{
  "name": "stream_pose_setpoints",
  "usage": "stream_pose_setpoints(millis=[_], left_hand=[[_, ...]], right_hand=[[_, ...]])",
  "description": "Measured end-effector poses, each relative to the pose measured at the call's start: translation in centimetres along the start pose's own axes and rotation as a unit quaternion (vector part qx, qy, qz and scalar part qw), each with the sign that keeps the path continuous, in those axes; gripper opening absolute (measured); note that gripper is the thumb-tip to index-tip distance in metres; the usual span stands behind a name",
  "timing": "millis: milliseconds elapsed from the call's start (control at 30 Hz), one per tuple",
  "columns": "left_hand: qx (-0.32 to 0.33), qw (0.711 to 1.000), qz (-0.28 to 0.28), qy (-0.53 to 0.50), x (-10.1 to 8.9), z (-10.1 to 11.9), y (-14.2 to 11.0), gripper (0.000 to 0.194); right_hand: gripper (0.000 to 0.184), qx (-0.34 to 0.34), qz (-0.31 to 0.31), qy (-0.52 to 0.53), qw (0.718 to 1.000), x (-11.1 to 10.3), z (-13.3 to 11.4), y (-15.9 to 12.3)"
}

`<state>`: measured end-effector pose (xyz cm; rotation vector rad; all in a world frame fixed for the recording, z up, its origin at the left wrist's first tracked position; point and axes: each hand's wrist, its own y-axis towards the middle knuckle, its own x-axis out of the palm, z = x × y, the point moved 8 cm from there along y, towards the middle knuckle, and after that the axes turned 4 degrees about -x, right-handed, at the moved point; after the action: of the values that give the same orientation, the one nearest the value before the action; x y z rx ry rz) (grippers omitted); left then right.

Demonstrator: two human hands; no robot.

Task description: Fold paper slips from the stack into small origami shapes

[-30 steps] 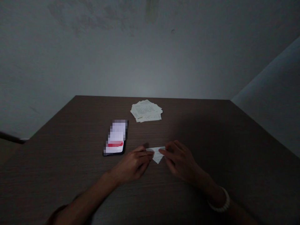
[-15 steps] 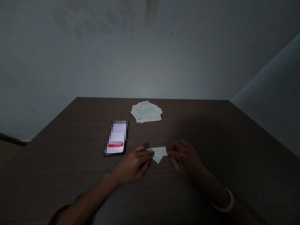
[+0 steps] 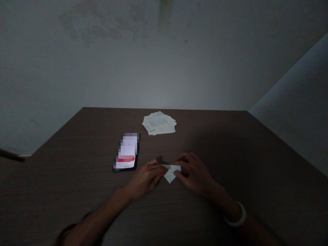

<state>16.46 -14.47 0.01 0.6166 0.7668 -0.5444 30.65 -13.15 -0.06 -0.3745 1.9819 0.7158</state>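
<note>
Between my hands lies a small piece of folded printed paper, with a straight far edge and a point toward me. My left hand grips its left end, fingertips pressed together on the paper. My right hand is at the right end, thumb and index finger pinching the paper there. The remaining fingers of my right hand are curled, and a pale beaded bracelet circles that wrist. Parts of the paper are covered by my fingers.
A phone with a lit, blurred screen lies to the left of my hands. Farther back is a loose pile of printed paper pieces. The dark wooden table meets a grey wall behind it.
My right hand has moved left and in over the paper's right end, taking it between thumb and finger. The paper's point now sits slightly nearer me; the left hand is almost still.
</note>
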Motion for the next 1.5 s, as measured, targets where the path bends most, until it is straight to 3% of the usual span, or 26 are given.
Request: stream_pose_setpoints(millis=[200,367,533,800,900,1100,1167,1267,1333,1433,1500], left_hand=[[-0.064,0.997,0.036,0.030,-0.4,-1.1,0.0,0.026],[-0.057,0.997,0.040,0.020,-0.3,-1.1,0.1,0.017],[-0.061,0.996,0.055,0.025,-0.1,-1.0,0.0,0.010],[-0.054,0.997,0.053,0.030,0.0,-0.6,0.0,0.020],[-0.054,0.997,0.043,0.037,-0.1,-0.2,0.1,0.030],[-0.065,0.997,0.033,0.017,-0.1,-0.5,0.0,0.031],[-0.073,0.996,0.043,0.006,-0.2,-0.7,0.1,0.028],[-0.070,0.996,0.061,-0.009,-0.7,-0.7,0.2,0.007],[-0.057,0.995,0.081,-0.019,-1.3,-0.3,0.2,0.012],[-0.001,0.991,0.135,-0.001,-2.4,0.8,-0.2,0.008],[0.051,0.985,0.155,0.054,-2.7,1.9,-0.7,0.012]], right_hand=[[0.018,0.007,-0.023,0.032,0.999,0.5,-0.5,-0.1],[0.016,0.012,-0.030,0.042,0.999,0.8,-0.5,0.0],[0.029,0.006,-0.017,0.037,0.999,0.7,-0.6,0.0],[0.033,0.031,-0.014,0.097,0.995,0.9,-0.4,0.1],[0.029,0.042,-0.012,0.104,0.994,1.0,-0.2,0.1],[0.013,0.054,-0.003,0.093,0.994,1.0,0.1,0.0],[0.011,0.039,0.008,0.102,0.994,0.9,-0.1,0.1],[0.010,-0.005,0.051,0.117,0.992,0.1,-0.6,0.0],[0.008,-0.048,0.096,0.115,0.988,-0.9,-1.2,-0.2],[0.011,-0.106,0.139,0.087,0.981,-2.3,-2.2,-0.6],[0.013,-0.123,0.137,0.055,0.981,-2.6,-2.6,-0.7]])
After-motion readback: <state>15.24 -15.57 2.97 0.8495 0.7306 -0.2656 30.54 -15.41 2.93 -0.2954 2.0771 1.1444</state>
